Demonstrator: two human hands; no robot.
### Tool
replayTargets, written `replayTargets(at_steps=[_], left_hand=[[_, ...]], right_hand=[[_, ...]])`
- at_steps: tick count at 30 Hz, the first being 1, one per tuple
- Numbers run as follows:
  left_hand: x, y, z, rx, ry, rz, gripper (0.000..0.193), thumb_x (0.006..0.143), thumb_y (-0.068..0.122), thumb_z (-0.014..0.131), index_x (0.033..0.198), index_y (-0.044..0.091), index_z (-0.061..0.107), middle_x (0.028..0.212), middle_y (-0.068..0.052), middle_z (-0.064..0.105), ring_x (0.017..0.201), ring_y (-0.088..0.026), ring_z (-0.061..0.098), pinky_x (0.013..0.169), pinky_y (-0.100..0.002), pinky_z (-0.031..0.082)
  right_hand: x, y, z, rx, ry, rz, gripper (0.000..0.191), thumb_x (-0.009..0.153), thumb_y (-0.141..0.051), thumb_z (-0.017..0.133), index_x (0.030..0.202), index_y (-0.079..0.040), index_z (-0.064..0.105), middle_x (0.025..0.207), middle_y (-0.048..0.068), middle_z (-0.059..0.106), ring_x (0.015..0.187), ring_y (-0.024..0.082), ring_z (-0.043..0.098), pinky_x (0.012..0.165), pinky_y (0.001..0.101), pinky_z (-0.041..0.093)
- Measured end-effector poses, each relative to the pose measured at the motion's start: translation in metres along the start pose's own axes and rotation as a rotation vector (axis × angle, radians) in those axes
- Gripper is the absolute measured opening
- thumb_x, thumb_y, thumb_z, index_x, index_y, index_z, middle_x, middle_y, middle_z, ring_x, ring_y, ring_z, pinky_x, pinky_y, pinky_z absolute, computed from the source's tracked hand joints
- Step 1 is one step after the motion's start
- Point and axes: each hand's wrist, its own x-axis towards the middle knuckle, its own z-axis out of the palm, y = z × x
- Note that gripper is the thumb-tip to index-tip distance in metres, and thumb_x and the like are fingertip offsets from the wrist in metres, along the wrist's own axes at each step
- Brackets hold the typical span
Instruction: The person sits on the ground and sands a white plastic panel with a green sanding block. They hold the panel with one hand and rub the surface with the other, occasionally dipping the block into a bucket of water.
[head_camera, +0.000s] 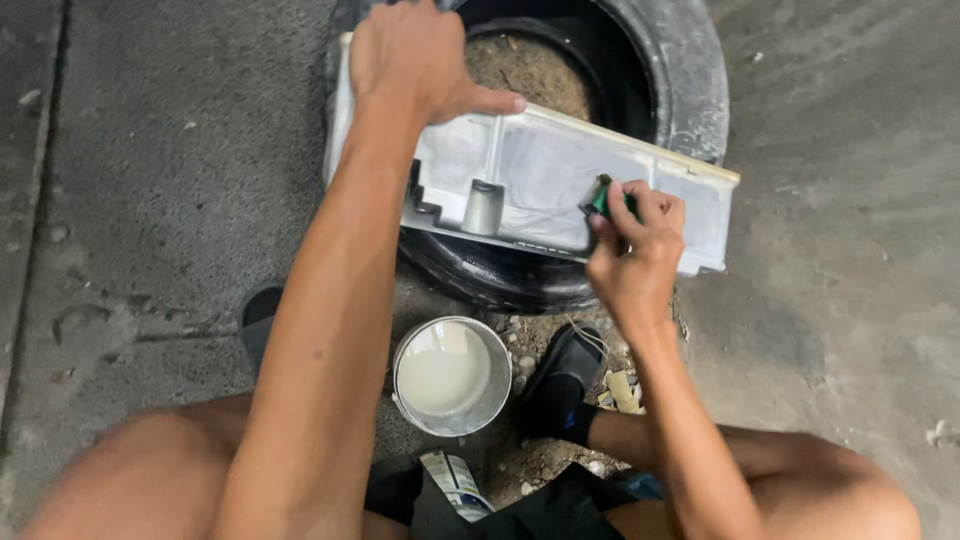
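Long pale grey-white plastic panel (560, 185), rectangular, with moulded ribs and a short grey cylindrical boss on its face: upper centre of frame, lying tilted across the rim of a worn black rubber tyre (680, 70) whose well holds brown dirt. Step in hand, as judged: coating the panel's face with pale paint, the stroke standing at the right-hand part. Right hand (635, 245), right of centre: fingers clenched round a small green-handled brush (603, 197), its tip touching the panel; bristles mostly hidden by the hand. Left hand (415, 60), top centre: fingers curled over the panel's far upper-left edge, thumb laid flat along the top rim, steadying it. A further stroke would call for the same firm brace on the edge and, probably, a fresh load of paint. Round metal can of off-white paint (452, 375), open, lower centre, on the ground between the person's feet, just beside a black sandal (560, 385). Grey concrete floor (150, 200) all round; small stones and scraps near the can.
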Motion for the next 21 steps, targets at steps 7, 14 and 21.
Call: replayTargets(at_steps=[7,14,21], left_hand=[[0.004,0.010,0.010,0.035,0.022,0.053,0.104,0.059,0.097,0.069,0.094,0.000,0.076,0.085,-0.015,0.074,0.083,-0.031,0.071,0.066,-0.045,0.057],[0.004,0.019,0.008,0.057,-0.032,-0.038,0.099,0.054,0.095,0.072,0.099,0.008,0.078,0.094,-0.014,0.075,0.089,-0.037,0.072,0.070,-0.051,0.058],[-0.001,0.028,0.010,0.034,-0.090,-0.044,0.093,0.060,0.094,0.076,0.091,0.006,0.080,0.088,-0.015,0.075,0.085,-0.037,0.071,0.071,-0.050,0.056]], right_hand=[[-0.042,0.028,0.022,0.145,0.132,-0.010,0.026,0.087,-0.007,0.085,0.112,0.000,0.079,0.116,0.012,0.073,0.106,0.026,0.064,0.090,0.0382,0.056],[-0.036,-0.005,0.020,0.230,0.342,-0.055,0.022,0.097,-0.008,0.084,0.115,-0.002,0.073,0.117,0.008,0.076,0.108,0.020,0.071,0.089,0.0332,0.059],[-0.056,0.028,-0.003,0.048,0.239,0.155,0.020,0.094,-0.010,0.085,0.114,-0.010,0.079,0.117,0.007,0.079,0.117,0.021,0.068,0.099,0.0362,0.056]])
